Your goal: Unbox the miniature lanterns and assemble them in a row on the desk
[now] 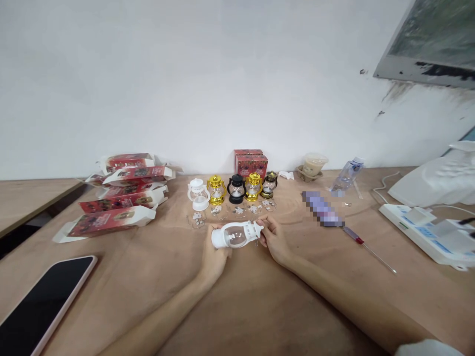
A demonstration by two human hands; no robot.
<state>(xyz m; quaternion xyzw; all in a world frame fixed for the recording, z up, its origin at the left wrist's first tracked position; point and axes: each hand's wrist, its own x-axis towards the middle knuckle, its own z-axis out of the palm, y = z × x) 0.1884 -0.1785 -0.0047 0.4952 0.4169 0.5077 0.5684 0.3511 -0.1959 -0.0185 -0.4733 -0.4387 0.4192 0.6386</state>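
White lantern [237, 236], held on its side over the table [237, 306] between both hands, base to the left and cap to the right. Gripped at the base by the left hand [217, 257], fingers wrapped closely and mostly hidden behind; cannot tell their exact spread. Pinched at the cap by the right hand [273, 238], thumb and fingertips nearly together on the narrow top.

Just beyond, lying loose: metal parts [198, 216], small flat pieces and thin bent wires, in several groups. Behind these, standing upright in a line from left to right: a second white lantern [199, 195], a gold lantern [216, 190], a black lantern [236, 190], another gold lantern [254, 188] and a dark lantern [269, 185] with gold trim. Further back, near the wall [237, 74], red boxes [251, 165]; to their right, a crumpled tissue [286, 175], a cup [314, 164] in a carrier [306, 174] and a clear bottle [348, 176].

Off to the left, opened red cartons [111, 221], piled loosely; nearer, a phone [46, 301] with a dark screen. To the right, a screwdriver [359, 241], tip pointing toward the near right, handle toward a purple thing [322, 210] too pixelated to name. Farther right, a power strip [404, 222] with plugs, and behind, a white bag [438, 175].
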